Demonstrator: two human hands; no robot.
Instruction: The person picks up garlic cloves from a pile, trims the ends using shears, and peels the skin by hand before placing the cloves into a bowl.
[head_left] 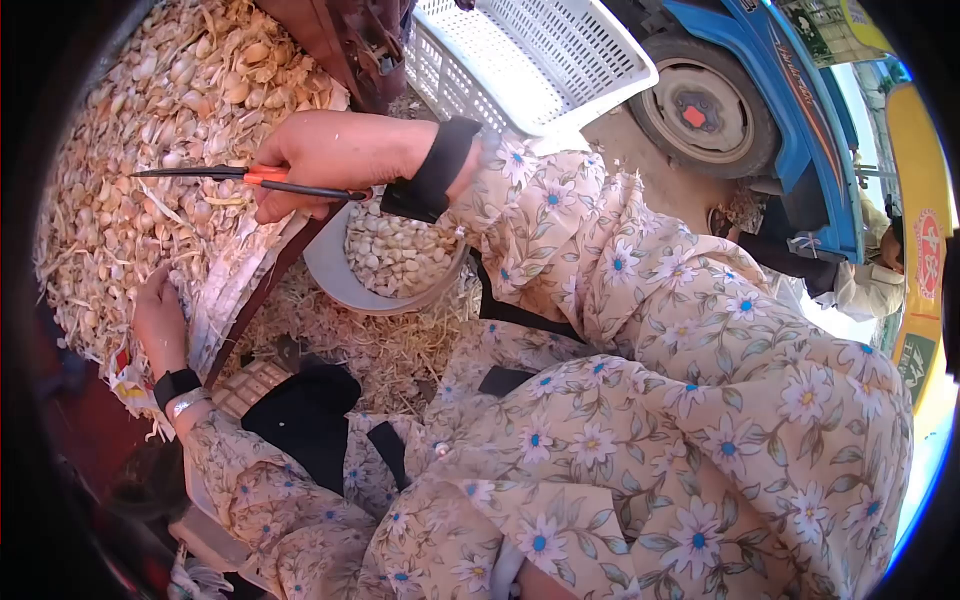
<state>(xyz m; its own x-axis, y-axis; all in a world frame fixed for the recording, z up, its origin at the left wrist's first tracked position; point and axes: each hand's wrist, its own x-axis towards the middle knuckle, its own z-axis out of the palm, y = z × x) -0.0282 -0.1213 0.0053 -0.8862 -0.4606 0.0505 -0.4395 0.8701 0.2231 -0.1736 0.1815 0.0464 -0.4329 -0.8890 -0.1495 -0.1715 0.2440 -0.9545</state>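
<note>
My right hand is closed round a pair of scissors with dark blades and orange-and-black handles. The blades point left over a big heap of unpeeled garlic cloves. At the near edge of that heap is my left hand, its fingers bent together among the cloves; whatever they pinch is too small to make out. Below my right wrist stands a pale bucket, partly filled with whitish garlic cloves.
A white perforated plastic crate stands beyond my right wrist. Further right is a blue vehicle with a large wheel. Garlic skins and stalks litter the ground. Another person's dark sleeve shows at the right.
</note>
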